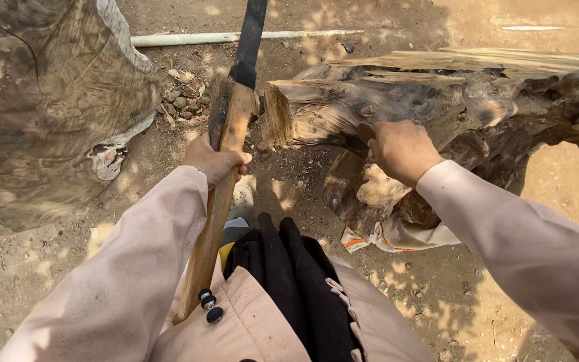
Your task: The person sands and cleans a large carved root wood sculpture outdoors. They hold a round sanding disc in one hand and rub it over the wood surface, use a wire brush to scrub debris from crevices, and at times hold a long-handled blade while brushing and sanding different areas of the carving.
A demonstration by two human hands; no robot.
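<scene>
left hand (pixel 214 161): clenched around wooden handle (pixel 217 201) of machete (pixel 248 41); blade raised
right hand (pixel 402 150): grasping gnarled log (pixel 450 100)
log position: right, resting on dirt ground (pixel 289 181)

The tool's dark blade (pixel 249 40) is running out past the top edge, so its tip is not showing. The left hand (pixel 214 159) is covering part of the wooden handle (pixel 210 228). The right hand (pixel 402 150) is hiding whatever its fingers are gripping on the log (pixel 477 100), which is continuing beyond the right edge. The stump (pixel 41 100) is being cut off at the left and top edges.
</scene>
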